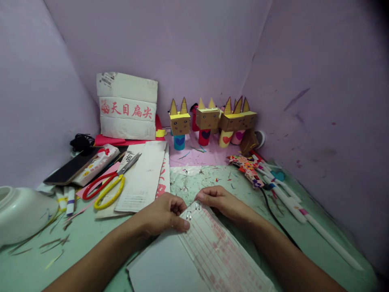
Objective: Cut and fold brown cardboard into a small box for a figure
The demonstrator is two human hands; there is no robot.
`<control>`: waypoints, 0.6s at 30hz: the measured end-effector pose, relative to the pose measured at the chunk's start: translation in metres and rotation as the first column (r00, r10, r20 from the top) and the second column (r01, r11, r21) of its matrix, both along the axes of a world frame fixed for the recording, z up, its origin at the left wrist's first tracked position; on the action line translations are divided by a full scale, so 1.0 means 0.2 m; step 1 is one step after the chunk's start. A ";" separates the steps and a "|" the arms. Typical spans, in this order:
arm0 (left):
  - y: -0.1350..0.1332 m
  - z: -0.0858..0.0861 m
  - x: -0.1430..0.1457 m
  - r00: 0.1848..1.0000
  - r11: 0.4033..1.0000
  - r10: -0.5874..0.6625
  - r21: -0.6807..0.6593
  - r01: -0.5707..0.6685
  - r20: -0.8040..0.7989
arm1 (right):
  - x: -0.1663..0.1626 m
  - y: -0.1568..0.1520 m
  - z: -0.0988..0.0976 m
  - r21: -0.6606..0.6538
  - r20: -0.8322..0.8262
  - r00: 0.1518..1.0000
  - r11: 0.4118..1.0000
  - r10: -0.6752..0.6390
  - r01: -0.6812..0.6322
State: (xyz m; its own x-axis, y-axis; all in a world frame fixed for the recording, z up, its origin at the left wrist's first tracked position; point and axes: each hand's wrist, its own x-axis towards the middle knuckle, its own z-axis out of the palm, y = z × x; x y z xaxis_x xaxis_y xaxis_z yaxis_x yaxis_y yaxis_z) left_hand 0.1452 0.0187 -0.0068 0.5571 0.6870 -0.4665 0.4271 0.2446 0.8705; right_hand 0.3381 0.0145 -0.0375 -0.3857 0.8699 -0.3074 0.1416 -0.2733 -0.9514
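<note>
A white cardboard piece (231, 251) printed with faded red lines and marks slants up from the bottom edge of the head view. Its plain white part (170, 263) lies to the left. Near its far corner, two small metal loops, perhaps paper clips (189, 215), show on the surface. My left hand (168, 213) grips that corner, thumb on top and fingers curled. On the other side of the corner, my right hand (220, 200) pinches the far edge between thumb and fingers. The undersides of both grips are hidden.
Scissors (114, 180) with red and yellow handles rest on white cardboard sheets (142, 178) at left. A white jar (26, 213) lies at far left. Several box-headed paper figures (208, 121) stand at the back. A glue gun (247, 168) and white sticks (285, 194) lie right.
</note>
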 end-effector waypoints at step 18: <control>0.00 -0.01 0.00 1.000 1.000 0.011 0.007 -0.011 0.000 | -0.02 -0.01 -0.01 -0.069 -0.097 0.994 0.997 -0.049 0.043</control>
State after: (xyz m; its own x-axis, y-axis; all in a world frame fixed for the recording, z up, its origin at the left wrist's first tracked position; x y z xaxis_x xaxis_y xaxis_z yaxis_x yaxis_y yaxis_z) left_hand 0.1457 0.0185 -0.0078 0.5493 0.6965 -0.4617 0.4248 0.2431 0.8720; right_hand 0.3345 0.0129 -0.0395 -0.3768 0.8664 -0.3275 0.0339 -0.3405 -0.9396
